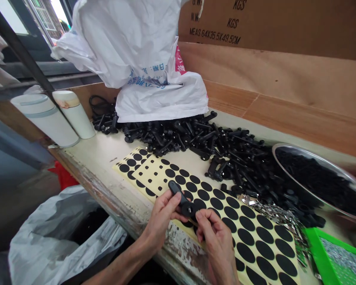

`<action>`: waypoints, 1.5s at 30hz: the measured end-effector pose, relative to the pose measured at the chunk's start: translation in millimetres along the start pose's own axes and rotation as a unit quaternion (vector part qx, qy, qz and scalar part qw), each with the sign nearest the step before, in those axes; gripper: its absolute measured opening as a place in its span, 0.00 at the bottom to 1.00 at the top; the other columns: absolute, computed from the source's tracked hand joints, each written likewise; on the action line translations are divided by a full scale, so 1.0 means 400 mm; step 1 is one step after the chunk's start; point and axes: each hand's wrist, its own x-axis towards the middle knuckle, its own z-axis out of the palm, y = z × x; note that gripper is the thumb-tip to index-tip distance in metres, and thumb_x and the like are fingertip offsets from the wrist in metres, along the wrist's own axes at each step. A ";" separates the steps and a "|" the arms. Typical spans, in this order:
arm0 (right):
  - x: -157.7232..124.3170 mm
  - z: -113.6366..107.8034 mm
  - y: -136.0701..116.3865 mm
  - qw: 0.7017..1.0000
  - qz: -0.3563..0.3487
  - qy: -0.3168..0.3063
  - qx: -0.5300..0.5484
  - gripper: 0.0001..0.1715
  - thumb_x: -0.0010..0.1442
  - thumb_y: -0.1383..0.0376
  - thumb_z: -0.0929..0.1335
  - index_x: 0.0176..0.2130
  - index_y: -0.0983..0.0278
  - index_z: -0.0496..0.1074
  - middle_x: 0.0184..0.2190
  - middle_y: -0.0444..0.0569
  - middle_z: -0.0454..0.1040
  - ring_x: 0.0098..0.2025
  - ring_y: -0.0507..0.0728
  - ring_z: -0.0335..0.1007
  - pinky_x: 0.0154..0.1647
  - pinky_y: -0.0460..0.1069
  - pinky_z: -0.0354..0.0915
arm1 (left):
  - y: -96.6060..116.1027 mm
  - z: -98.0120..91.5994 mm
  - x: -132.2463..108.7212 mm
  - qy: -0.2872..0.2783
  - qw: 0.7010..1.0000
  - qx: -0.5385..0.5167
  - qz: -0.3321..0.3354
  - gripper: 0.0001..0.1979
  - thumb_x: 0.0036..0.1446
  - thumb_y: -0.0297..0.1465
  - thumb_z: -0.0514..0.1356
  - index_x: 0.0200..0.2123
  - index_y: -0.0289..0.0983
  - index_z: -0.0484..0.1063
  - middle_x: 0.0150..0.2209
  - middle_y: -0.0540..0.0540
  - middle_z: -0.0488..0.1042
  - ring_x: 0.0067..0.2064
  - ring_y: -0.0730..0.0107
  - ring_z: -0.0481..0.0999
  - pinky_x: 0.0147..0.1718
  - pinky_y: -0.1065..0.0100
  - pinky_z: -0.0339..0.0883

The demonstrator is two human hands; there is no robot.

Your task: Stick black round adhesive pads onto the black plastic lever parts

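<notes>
My left hand [161, 215] is closed around a black plastic handle [177, 191], thumb on top and fingers beneath. The handle has a narrow arm and a wide round end with a small shiny metal piece in its middle opening. At the rim of that round end, my right hand [215, 235] is closed in a pinch; what lies between its fingertips is hidden. Under both hands lies a pale yellow sheet [141, 173] of round black stickers, several of them peeled off at its left part. Another such sheet shows beneath it.
A heap of black plastic handles [178, 136] spreads behind the sheets, partly under a white sack [163, 99]. To the right are a metal bowl [287, 148] of black parts, loose metal pieces [273, 211] and a green tray [317, 247]. Two bottles [74, 114] stand left; a lined bin [41, 241] sits below.
</notes>
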 end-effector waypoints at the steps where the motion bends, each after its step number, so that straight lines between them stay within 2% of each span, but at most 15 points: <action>1: 0.000 0.001 -0.002 1.000 0.001 0.001 -0.001 0.19 0.53 0.51 0.71 0.26 0.63 0.69 0.17 0.38 0.58 0.20 0.49 0.50 0.20 0.43 0.51 | 0.001 0.000 0.000 0.001 1.000 0.000 0.001 0.16 0.57 0.41 0.60 0.40 0.33 0.72 0.37 0.41 0.75 0.30 0.72 0.73 0.28 0.71 0.72; 23: -0.001 0.000 -0.004 0.998 -0.032 0.007 -0.059 0.18 0.55 0.51 0.70 0.27 0.62 0.69 0.18 0.40 0.60 0.20 0.50 0.53 0.20 0.45 0.51 | 0.011 0.001 -0.008 -0.008 1.000 0.016 0.006 0.16 0.59 0.39 0.59 0.43 0.33 0.72 0.41 0.40 0.76 0.34 0.68 0.75 0.31 0.69 0.71; 29: -0.004 0.005 0.000 0.996 -0.049 0.017 -0.070 0.17 0.55 0.52 0.70 0.26 0.62 0.69 0.17 0.39 0.59 0.20 0.50 0.53 0.20 0.46 0.51 | 0.015 0.001 -0.007 -0.022 0.999 0.038 0.008 0.15 0.53 0.32 0.64 0.44 0.35 0.70 0.41 0.42 0.76 0.39 0.66 0.74 0.33 0.70 0.71; 33: -0.003 0.013 0.006 0.992 -0.072 0.041 -0.091 0.17 0.57 0.52 0.68 0.25 0.61 0.67 0.18 0.39 0.58 0.20 0.50 0.52 0.20 0.46 0.52 | 0.011 0.000 -0.006 -0.015 0.999 0.040 0.006 0.14 0.52 0.29 0.64 0.42 0.34 0.70 0.40 0.43 0.76 0.37 0.67 0.74 0.33 0.69 0.70; 37: -0.007 0.018 0.001 0.965 -0.134 0.057 -0.219 0.16 0.59 0.56 0.66 0.24 0.60 0.64 0.21 0.42 0.63 0.23 0.52 0.58 0.24 0.47 0.58 | 0.007 0.006 -0.011 0.009 1.000 0.027 0.003 0.15 0.48 0.28 0.66 0.41 0.34 0.70 0.39 0.44 0.78 0.37 0.68 0.74 0.35 0.69 0.70; 39: -0.012 0.017 -0.007 0.933 -0.171 0.061 -0.311 0.15 0.60 0.57 0.65 0.25 0.60 0.63 0.23 0.43 0.65 0.23 0.52 0.61 0.24 0.47 0.58 | 0.009 0.010 -0.015 0.025 0.999 0.027 0.008 0.16 0.45 0.27 0.67 0.40 0.34 0.71 0.39 0.44 0.78 0.39 0.67 0.75 0.38 0.69 0.70; 42: -0.015 0.002 -0.022 0.886 -0.215 0.060 -0.405 0.13 0.62 0.56 0.63 0.30 0.59 0.68 0.28 0.45 0.69 0.23 0.53 0.65 0.23 0.48 0.57 | 0.012 0.006 -0.017 0.039 0.999 0.028 0.020 0.16 0.45 0.29 0.68 0.39 0.35 0.71 0.39 0.43 0.78 0.40 0.64 0.75 0.36 0.69 0.71; 43: -0.014 -0.006 -0.026 0.880 -0.226 0.063 -0.413 0.14 0.63 0.55 0.62 0.32 0.59 0.70 0.29 0.47 0.71 0.24 0.54 0.66 0.23 0.48 0.58 | 0.012 0.003 -0.016 0.040 0.999 0.028 0.024 0.16 0.46 0.30 0.67 0.39 0.35 0.71 0.39 0.43 0.78 0.39 0.64 0.75 0.34 0.69 0.71; 45: -0.008 -0.023 -0.037 0.890 -0.233 0.067 -0.385 0.18 0.64 0.55 0.59 0.36 0.60 0.73 0.31 0.49 0.73 0.29 0.56 0.69 0.27 0.49 0.61 | 0.013 -0.004 -0.015 0.032 0.999 0.026 0.031 0.15 0.48 0.31 0.66 0.41 0.35 0.70 0.40 0.42 0.77 0.37 0.66 0.75 0.31 0.69 0.70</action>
